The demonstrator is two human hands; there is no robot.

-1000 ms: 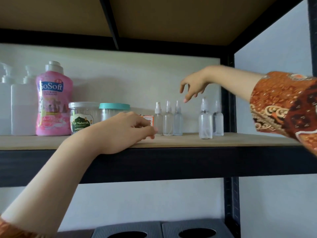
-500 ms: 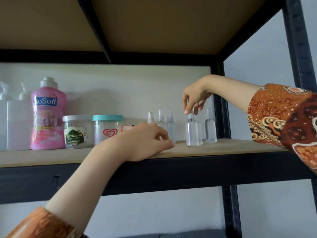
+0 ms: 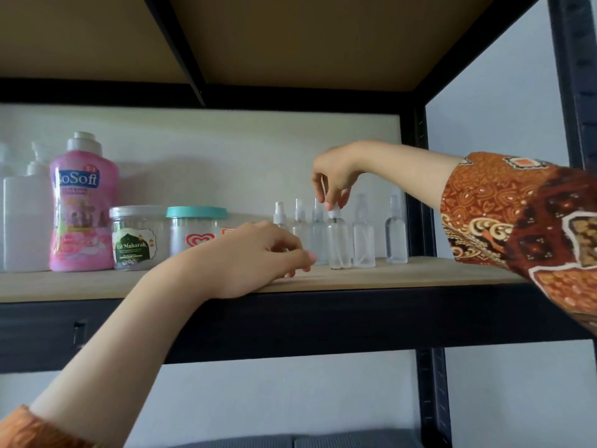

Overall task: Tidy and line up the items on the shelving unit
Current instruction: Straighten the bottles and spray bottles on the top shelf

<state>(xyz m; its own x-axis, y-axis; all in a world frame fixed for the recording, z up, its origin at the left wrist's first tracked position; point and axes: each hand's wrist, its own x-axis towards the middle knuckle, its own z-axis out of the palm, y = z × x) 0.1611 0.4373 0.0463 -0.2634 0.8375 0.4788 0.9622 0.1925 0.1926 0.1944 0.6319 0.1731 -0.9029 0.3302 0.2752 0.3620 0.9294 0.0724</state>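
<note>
Head view, looking up at the wooden shelf (image 3: 420, 274) of a black metal shelving unit. My right hand (image 3: 334, 176) reaches in from the right, wrist bent down, and its fingertips pinch the white cap of a small clear spray bottle (image 3: 339, 242) that stands upright on the board. That bottle sits just in front of a row of three similar spray bottles (image 3: 298, 221) to its left; another clear bottle (image 3: 364, 240) stands just beside it on the right, and a last one (image 3: 396, 236) stands apart, nearer the black rear post (image 3: 416, 189).

My left hand (image 3: 258, 258) rests on the front edge of the shelf, fingers loosely curled and holding nothing, its fingertips close to the base of the pinched bottle; I cannot tell whether they touch it.

Further left on the same board stand a teal-lidded clear jar (image 3: 195, 231), a white-lidded jar with a green label (image 3: 137, 237), a pink SoSoft bottle (image 3: 82, 208) and a white pump bottle (image 3: 26, 221) at the edge of view. A small orange box (image 3: 227, 231) peeks out behind my left hand. My patterned orange sleeve (image 3: 523, 221) covers the right forearm.
</note>
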